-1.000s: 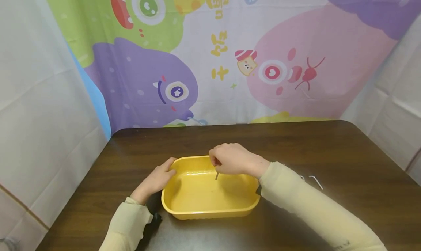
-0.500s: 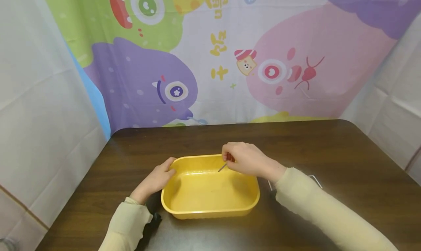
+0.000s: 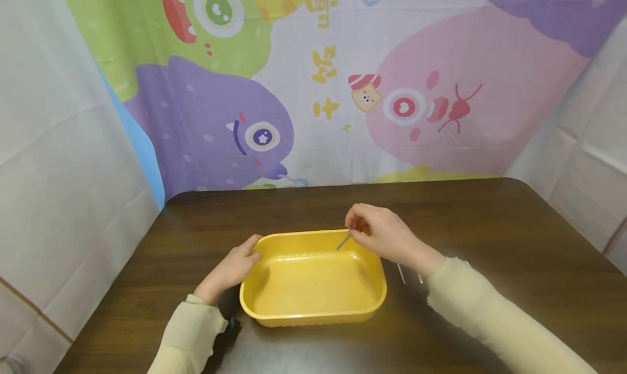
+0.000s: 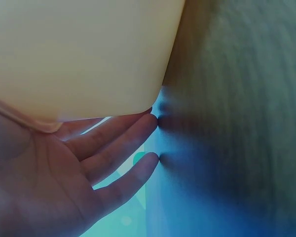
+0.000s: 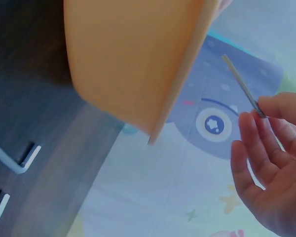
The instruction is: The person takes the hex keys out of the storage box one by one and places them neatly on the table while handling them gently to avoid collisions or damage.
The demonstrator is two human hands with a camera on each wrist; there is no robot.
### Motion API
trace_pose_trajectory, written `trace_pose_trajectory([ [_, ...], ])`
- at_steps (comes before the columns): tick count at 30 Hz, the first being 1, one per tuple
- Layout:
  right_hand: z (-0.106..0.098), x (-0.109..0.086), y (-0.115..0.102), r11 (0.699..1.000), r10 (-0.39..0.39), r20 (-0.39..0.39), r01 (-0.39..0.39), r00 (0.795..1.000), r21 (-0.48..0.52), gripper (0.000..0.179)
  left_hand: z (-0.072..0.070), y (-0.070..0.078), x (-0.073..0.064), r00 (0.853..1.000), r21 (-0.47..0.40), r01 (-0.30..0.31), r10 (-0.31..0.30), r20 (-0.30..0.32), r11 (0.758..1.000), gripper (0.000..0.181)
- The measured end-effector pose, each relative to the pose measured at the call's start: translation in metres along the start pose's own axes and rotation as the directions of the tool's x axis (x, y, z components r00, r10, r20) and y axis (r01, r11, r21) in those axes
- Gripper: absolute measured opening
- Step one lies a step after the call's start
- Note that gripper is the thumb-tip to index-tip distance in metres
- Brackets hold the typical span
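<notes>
At the left end of a yellow plastic tub (image 3: 313, 314), my left hand (image 3: 232, 268) holds the rim, its thumb over the edge. In the left wrist view its fingers (image 4: 126, 180) spread along the outer wall, tips down at the table. My right hand (image 3: 387, 235) is raised over the tub's far right corner. Between thumb and fingertips it pinches a thin metal hex key (image 5: 240, 83), whose long arm points away from the hand, toward the tub's inside in the head view. The tub's floor shows bare.
Right of the tub, L-shaped metal hex keys (image 5: 22, 168) lie on the dark wooden table (image 3: 490, 221), partly hidden by my right arm in the head view. A cartoon-printed cloth (image 3: 333, 145) hangs behind the table.
My right hand has moved right and a little up from over the tub's middle, still pinching the hex key, which has tilted. The left hand and tub stay in place.
</notes>
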State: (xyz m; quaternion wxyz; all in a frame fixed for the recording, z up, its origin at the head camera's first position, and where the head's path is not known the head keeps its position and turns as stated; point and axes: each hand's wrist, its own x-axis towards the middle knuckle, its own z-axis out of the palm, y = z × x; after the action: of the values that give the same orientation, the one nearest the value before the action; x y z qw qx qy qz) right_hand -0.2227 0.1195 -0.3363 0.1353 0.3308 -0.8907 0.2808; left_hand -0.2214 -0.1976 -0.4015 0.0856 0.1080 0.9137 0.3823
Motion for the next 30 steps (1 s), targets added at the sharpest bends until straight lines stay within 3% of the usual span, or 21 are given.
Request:
trace_pose_trajectory([
  [8,-0.011,-0.014,0.014,0.995,0.060,-0.064,-0.054,0.996,0.087,0.013,0.000,-0.002,0.004,1.000,0.021,0.000,0.001,-0.009,1.000,0.034],
  [30,-0.030,-0.053,0.062,0.984,0.167,-0.100,-0.171,0.981,-0.042,0.010,0.002,-0.004,0.005,1.000,0.026,-0.001,0.001,-0.013,1.000,0.034],
])
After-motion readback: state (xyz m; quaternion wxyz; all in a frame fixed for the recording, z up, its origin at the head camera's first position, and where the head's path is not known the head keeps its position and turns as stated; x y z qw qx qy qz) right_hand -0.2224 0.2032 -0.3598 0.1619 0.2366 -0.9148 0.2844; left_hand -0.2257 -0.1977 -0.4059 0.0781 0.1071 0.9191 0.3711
